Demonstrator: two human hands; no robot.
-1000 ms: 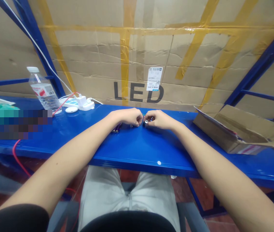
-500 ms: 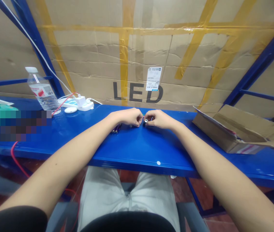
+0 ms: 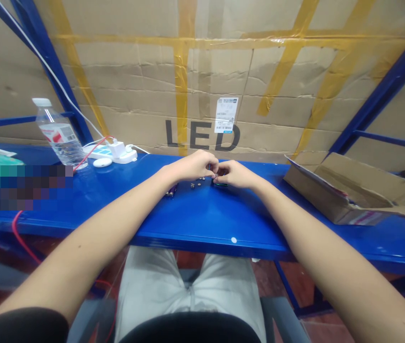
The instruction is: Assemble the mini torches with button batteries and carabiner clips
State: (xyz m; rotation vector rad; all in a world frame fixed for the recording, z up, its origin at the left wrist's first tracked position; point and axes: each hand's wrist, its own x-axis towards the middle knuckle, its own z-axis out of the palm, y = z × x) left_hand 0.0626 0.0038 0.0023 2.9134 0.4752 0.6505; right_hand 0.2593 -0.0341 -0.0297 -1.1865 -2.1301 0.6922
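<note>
My left hand (image 3: 195, 166) and my right hand (image 3: 231, 174) meet at the far middle of the blue table (image 3: 202, 216). Both have their fingers curled and pinched together, fingertips touching over a small dark part that I cannot make out. My left hand is raised slightly off the table. Under and beside the hands lie several small metal pieces (image 3: 197, 181) and a few thin dark purple rods (image 3: 171, 191), which lie just left of my left wrist.
A clear water bottle (image 3: 58, 135) stands at the back left beside a white power strip (image 3: 115, 151) with white and red cables. An open cardboard box (image 3: 352, 188) lies at the right. A large taped carton marked LED (image 3: 202, 136) forms the back wall.
My left hand has lifted a little and shifted right, closing the gap to my right hand. Small metal pieces on the table now show beneath it.
</note>
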